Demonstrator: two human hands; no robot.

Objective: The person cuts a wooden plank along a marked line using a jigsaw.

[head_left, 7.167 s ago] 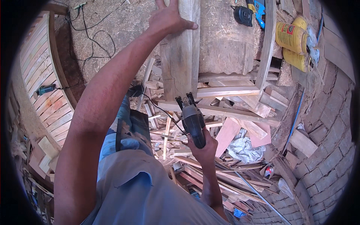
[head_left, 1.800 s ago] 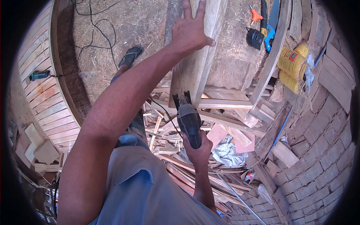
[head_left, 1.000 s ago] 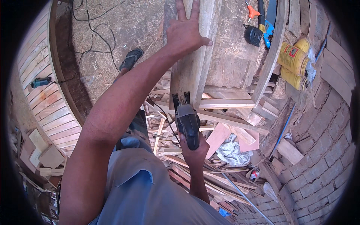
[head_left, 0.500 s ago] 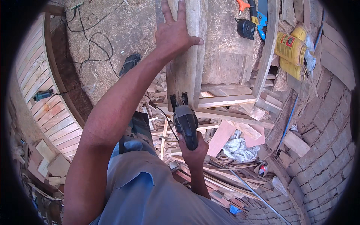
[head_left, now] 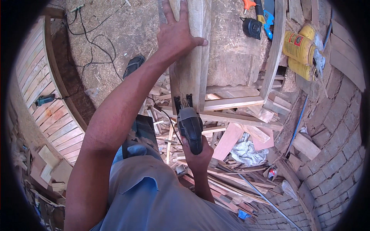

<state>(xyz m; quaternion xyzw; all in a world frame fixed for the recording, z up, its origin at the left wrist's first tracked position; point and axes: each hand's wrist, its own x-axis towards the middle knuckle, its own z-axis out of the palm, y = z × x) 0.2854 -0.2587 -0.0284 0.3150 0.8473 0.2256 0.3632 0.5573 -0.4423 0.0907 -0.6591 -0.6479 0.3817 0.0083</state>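
A long wooden board runs away from me, its near end over a heap of offcuts. My left hand lies flat on its upper part with fingers spread, the thumb reaching over the right-hand piece of wood. At the board's near end is a dark corded jigsaw, its forked metal shoe on the wood. My right hand is wrapped round the jigsaw's rear grip from below. The blade is hidden beneath the tool, and a thin wavy line shows on the board ahead of it.
A black tape measure, blue-handled tool and orange-handled tool lie at the far right, near yellow containers. Wood offcuts cover the ground. A slatted panel with a green power tool is at left; black cable loops nearby.
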